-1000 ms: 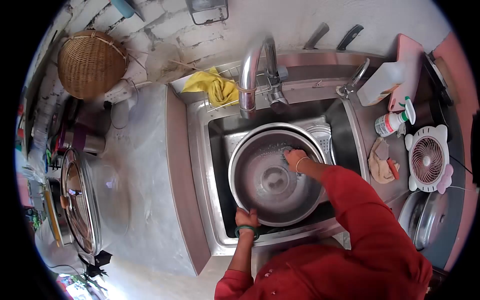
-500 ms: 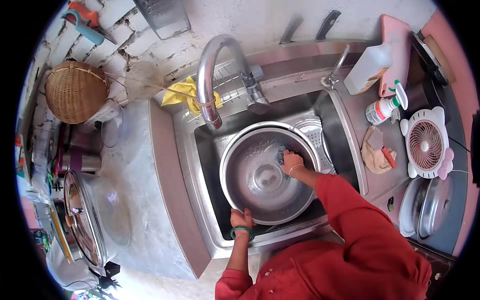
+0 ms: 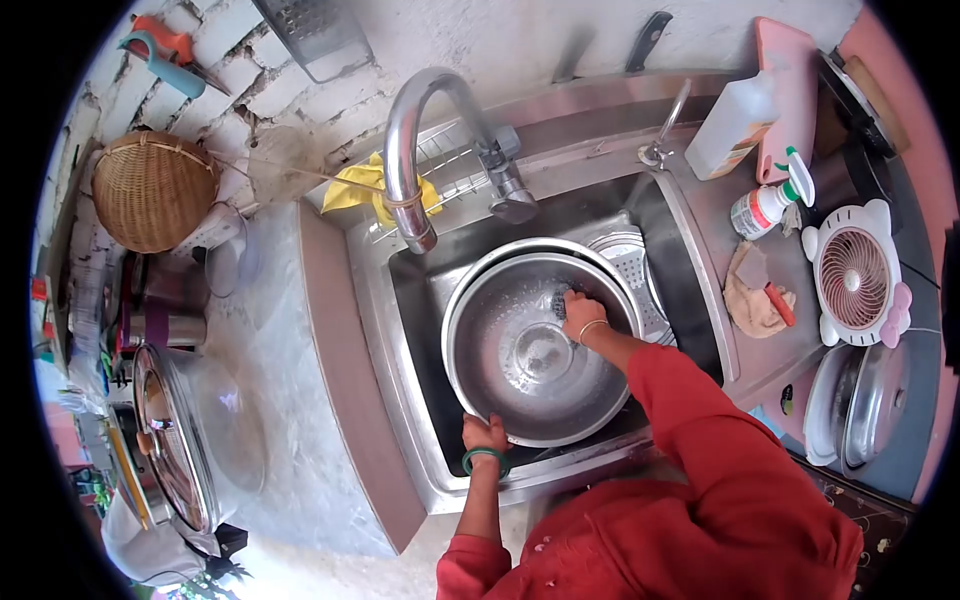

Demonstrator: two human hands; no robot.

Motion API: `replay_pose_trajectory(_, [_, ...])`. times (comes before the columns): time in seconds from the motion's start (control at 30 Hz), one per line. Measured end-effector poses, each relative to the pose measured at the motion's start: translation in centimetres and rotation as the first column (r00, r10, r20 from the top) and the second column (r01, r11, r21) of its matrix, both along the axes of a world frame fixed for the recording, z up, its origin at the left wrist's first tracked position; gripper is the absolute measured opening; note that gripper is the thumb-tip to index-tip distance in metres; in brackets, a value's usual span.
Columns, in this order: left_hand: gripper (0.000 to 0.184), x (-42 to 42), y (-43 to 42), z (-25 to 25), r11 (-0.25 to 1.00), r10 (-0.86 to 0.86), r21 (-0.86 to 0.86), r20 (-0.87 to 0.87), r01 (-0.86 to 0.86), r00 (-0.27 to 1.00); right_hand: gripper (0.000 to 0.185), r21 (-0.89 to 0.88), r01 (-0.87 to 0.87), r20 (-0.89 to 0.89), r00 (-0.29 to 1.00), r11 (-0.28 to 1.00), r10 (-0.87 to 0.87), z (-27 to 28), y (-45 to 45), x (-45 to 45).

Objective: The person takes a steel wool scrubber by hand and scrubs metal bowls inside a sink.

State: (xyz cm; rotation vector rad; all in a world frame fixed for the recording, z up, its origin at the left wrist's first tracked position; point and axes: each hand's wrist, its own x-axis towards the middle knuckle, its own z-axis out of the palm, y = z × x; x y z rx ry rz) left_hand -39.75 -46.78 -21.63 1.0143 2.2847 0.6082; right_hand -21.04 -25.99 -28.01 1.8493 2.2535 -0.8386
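A round metal basin [image 3: 492, 345] with suds on its inner wall is in the sink, sitting in or over another metal basin [image 3: 520, 246] whose rim shows behind it. My left hand [image 3: 484, 434], wearing a green bangle, grips the near-left rim. Inside the basin, my right hand [image 3: 582, 316] is closed round a grey scouring pad [image 3: 560, 302] and presses it against the far-right inner wall. Most of the pad is hidden under my fingers. Beside the basins a perforated metal rack or strainer [image 3: 632, 262] leans in the sink.
The faucet [image 3: 404, 190] arches over the sink's far-left side. Right of the sink are a spray bottle [image 3: 765, 208], a white jug [image 3: 732, 125], a beige cloth [image 3: 752, 300] and a small fan [image 3: 850, 280]. A yellow cloth [image 3: 360, 190] hangs on the wire rack.
My right hand has shifted slightly within the basin, and white suds now spread wider over the bottom and wall. My left hand keeps its grip on the rim. The view has tilted a little.
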Motion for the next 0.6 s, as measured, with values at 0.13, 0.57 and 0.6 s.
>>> replay_pose_trajectory(0.13, [0.036,0.3,0.2,0.4,0.981,0.175,-0.127,0.222,-0.15,0.959,0.044,0.003,-0.056,-0.051,0.997,0.998,0.056,-1.9,-2.1,-5.9])
replay_pose_trajectory(0.57, [0.039,-1.5,0.0,-2.4,0.917,0.251,-0.361,0.198,-0.168,0.948,0.042,-0.398,-0.672,0.001,0.681,0.625,0.733,5.3,-6.4,-1.4])
replay_pose_trajectory(0.6, [0.039,-1.9,-0.4,-3.6,0.921,0.246,-0.353,0.202,-0.164,0.948,0.044,-0.406,-0.668,0.049,0.665,0.623,0.745,5.5,-5.5,-0.5])
